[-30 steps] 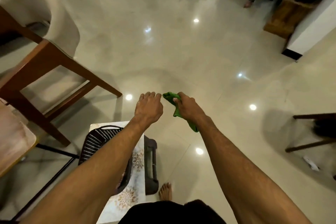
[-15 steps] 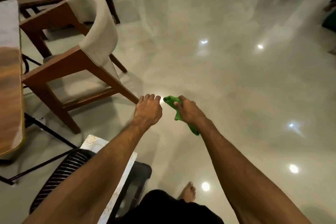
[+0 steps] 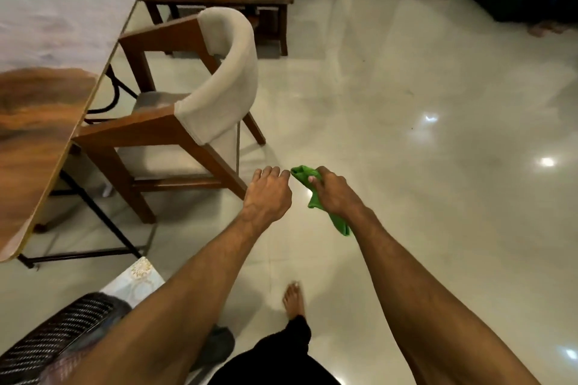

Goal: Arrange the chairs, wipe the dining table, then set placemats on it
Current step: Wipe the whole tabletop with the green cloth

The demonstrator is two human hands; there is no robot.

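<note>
At centre view, the green cloth (image 3: 301, 175) sits bunched in the right hand (image 3: 336, 194). Fingers and thumb are wrapped round it and a tail hangs under the wrist. Just beside it at 9 o'clock, the left hand (image 3: 267, 195) has loosely curled fingers with nothing visible in them. Both hands hover over the floor, well apart from the dining table (image 3: 40, 109) at 9 to 10 o'clock.

A cushioned chair (image 3: 219, 72) at 11 o'clock stands close against the table's edge, so arranging looks at least partly done. Wiping appears not yet begun. A pale patterned sheet (image 3: 140, 278) at 7 o'clock may be a placemat waiting, though I cannot tell; setting looks undone.
</note>
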